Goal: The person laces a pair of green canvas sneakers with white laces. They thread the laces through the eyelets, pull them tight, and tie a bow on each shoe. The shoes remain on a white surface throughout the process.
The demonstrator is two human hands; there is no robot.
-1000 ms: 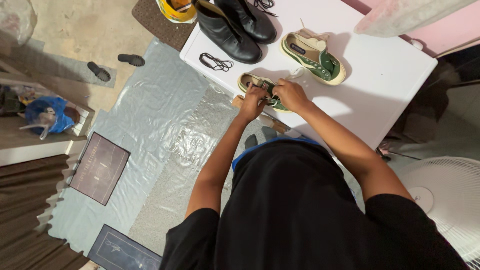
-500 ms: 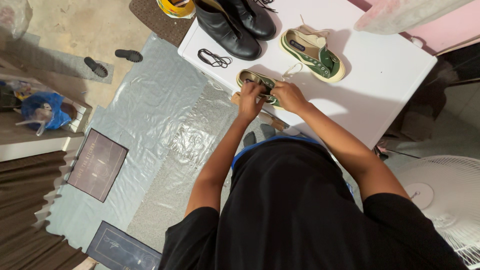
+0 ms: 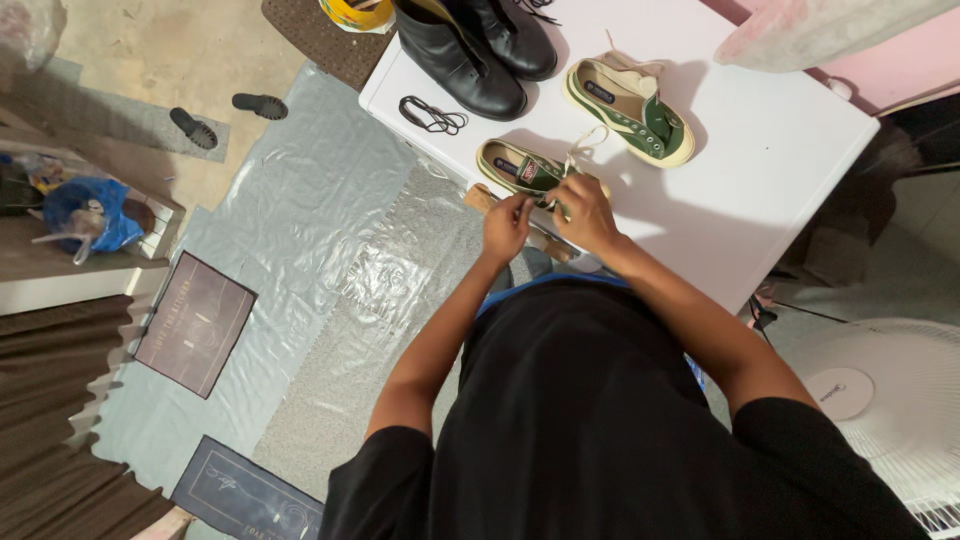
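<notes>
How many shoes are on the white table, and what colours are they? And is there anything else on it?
Green sneakers: 2, one under the left hand and right hand, one further back.
Black boots: 2
Loose black lace: 1
Total on the white table: 5 things

We stand in a home room: curtain (image 3: 40,400), white fan (image 3: 880,400), floor mats (image 3: 195,322) and slippers (image 3: 195,128) on concrete.
</notes>
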